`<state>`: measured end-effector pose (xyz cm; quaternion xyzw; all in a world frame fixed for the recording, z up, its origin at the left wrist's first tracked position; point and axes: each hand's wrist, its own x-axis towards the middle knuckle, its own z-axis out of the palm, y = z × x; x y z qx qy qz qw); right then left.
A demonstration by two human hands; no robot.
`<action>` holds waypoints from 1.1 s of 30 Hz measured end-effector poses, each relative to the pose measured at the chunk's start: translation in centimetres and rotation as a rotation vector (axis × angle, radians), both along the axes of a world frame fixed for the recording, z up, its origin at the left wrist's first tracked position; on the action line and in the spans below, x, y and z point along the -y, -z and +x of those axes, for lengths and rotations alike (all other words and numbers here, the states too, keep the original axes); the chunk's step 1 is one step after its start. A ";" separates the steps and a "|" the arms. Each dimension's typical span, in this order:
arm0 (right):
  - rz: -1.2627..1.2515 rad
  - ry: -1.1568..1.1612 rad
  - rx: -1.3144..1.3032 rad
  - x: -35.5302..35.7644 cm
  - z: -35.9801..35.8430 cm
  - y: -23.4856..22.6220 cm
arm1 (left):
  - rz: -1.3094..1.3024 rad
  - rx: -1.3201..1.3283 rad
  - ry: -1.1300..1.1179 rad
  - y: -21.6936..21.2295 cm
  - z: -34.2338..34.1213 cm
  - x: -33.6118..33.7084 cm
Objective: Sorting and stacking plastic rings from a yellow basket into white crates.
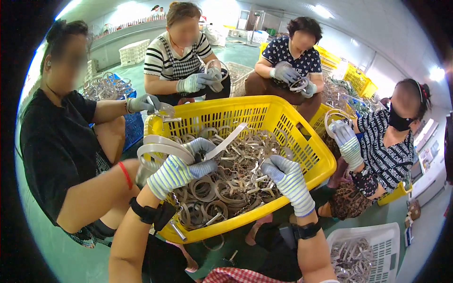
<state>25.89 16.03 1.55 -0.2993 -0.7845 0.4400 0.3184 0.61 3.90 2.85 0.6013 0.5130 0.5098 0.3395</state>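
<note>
Metal band (163, 144) in left hand (177, 170), right hand (283, 174) among clamps (233, 181)

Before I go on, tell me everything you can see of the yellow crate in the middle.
The yellow crate is a rectangular plastic basket with slotted lattice walls and a thick rolled rim. It sits upright and open among the seated workers, about half full of tangled grey metal band clamps. The gloved right hand reaches down into the pile; the gloved left hand holds a clamp over the near left corner. One clamp dangles below the front rim.
</note>
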 end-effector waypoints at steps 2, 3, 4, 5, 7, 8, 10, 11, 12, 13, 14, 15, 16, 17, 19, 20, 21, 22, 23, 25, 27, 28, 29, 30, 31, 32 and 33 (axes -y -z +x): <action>0.014 0.015 -0.002 0.1 0.0 0.1 | 0.035 0.062 -0.008 0.6 -0.2 -0.4; 0.009 0.022 0.015 0.3 -0.1 -0.1 | 0.034 0.061 -0.013 0.6 -0.5 -0.2; 0.005 0.029 0.031 0.4 -0.2 -0.2 | 0.015 0.105 -0.022 0.6 -0.9 0.0; 0.004 0.022 0.029 0.3 -0.3 -0.1 | -0.003 0.149 -0.031 0.5 -1.1 0.2; -0.013 -0.041 -0.014 0.1 -0.2 0.3 | 0.075 0.105 -0.045 1.3 -0.8 -0.1; -0.010 -0.041 -0.014 0.3 -0.4 0.4 | 0.153 0.059 -0.063 1.6 -0.5 -0.1; -0.072 0.038 -0.100 0.3 -0.9 0.9 | 0.148 0.157 -0.073 0.9 1.3 -0.2; -0.104 0.052 -0.132 -0.1 -1.1 1.4 | 0.114 0.189 -0.122 0.5 1.9 -0.3; -0.100 0.053 -0.131 0.0 -1.2 1.5 | 0.090 0.220 -0.169 0.2 2.2 -0.2; -0.044 0.075 -0.131 0.1 -1.3 1.7 | 0.104 0.114 -0.168 0.4 2.2 -0.4; 0.012 0.097 -0.130 0.1 -1.3 1.8 | 0.107 0.116 -0.166 0.4 2.5 -0.3; 0.011 0.093 -0.130 0.2 -1.4 1.8 | 0.110 0.128 -0.155 0.4 2.7 0.1; 0.012 0.100 -0.128 0.3 -1.6 1.7 | 0.113 0.141 -0.144 0.2 3.0 0.3; 0.013 0.107 -0.127 0.4 -1.7 1.8 | 0.086 0.196 -0.110 -0.3 3.5 0.5; 0.011 0.101 -0.134 0.0 -1.5 2.2 | 0.124 0.054 -0.123 -0.2 3.1 0.4; 0.005 0.094 -0.142 -0.1 -1.4 2.3 | 0.159 -0.088 -0.138 -0.1 2.9 0.4; 0.003 0.089 -0.142 0.1 -1.5 2.1 | 0.101 0.029 -0.136 -0.2 2.5 0.4; -0.045 0.061 -0.179 0.4 -1.6 1.6 | 0.043 0.147 -0.133 -0.4 2.1 0.4; -0.094 0.033 -0.215 0.6 -1.6 1.3 | 0.047 0.082 -0.193 -0.8 1.9 0.6; -0.130 0.033 -0.226 0.4 -1.3 1.0 | 0.090 0.074 -0.177 -0.3 1.2 0.4; -0.167 0.031 -0.236 0.2 -1.0 0.8 | 0.150 0.111 -0.135 0.2 1.3 0.2; -0.164 0.064 -0.216 0.1 -0.8 0.7 | 0.150 0.111 -0.135 0.2 1.5 0.1; -0.161 0.097 -0.195 0.1 -0.7 0.7 | 0.122 0.157 -0.119 0.1 1.7 0.1; -0.161 0.098 -0.196 0.0 -0.7 0.8 | 0.094 0.202 -0.104 0.1 1.8 0.1; -0.147 0.093 -0.233 -0.1 -0.8 1.0 | 0.147 0.114 -0.135 0.2 1.8 0.0; -0.132 0.088 -0.270 -0.1 -0.9 1.1 | 0.147 0.115 -0.134 0.1 2.3 0.1; -0.131 0.089 -0.271 0.0 -1.1 1.1 | 0.139 0.116 -0.120 -0.1 3.1 0.3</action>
